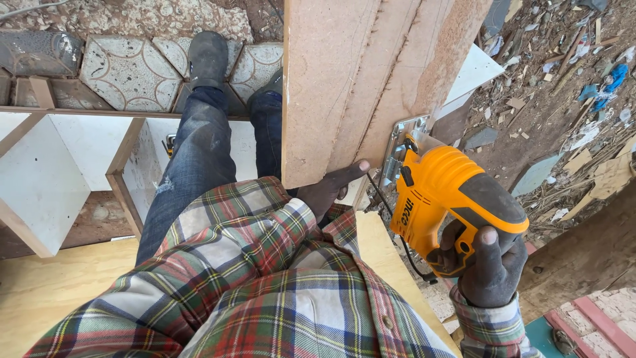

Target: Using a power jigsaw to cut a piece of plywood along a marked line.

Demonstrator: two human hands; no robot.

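A long wooden board (344,79) with pencil lines runs away from me, up the middle of the view. My left hand (328,189) grips its near end, thumb pressed against the edge. My right hand (487,268) is closed around the handle of an orange and black jigsaw (450,192). The saw's metal base plate (404,142) sits against the board's right edge, near its lower end. The blade itself is hidden. My plaid sleeves and jeans fill the lower middle.
A plywood sheet (59,285) lies under me at the lower left. White panels in a wooden frame (40,166) stand to the left, patterned tiles (126,69) beyond. Dirt ground strewn with scraps (563,86) lies to the right. A dark plank (583,258) crosses the lower right.
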